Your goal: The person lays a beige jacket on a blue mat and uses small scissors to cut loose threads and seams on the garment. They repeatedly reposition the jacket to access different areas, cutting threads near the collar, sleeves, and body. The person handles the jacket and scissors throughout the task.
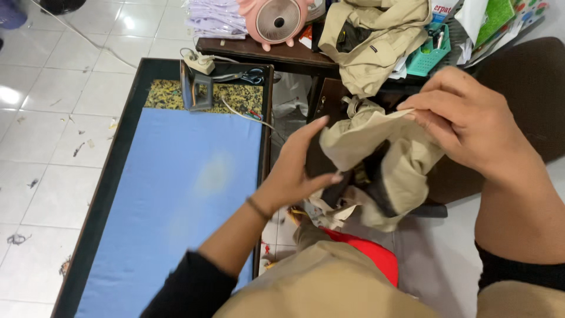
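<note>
Holding a crumpled khaki garment (388, 171) up over the lap, just off the right edge of the blue ironing board (176, 194).

The left hand (306, 165) is clasping a dark-lined fold of it while the right hand (465, 118) is pinching the top edge; the step looks like sorting out the cloth, and laying it flat would call for spreading it on the board, clear of the iron (197, 88) at the far end.

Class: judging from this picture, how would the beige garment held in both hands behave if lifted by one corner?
The beige garment is probably floppy: it bunches and droops between the left hand and right hand. Likely light, since fingertips alone pinch it. It seems unlikely to slip or break.
</note>
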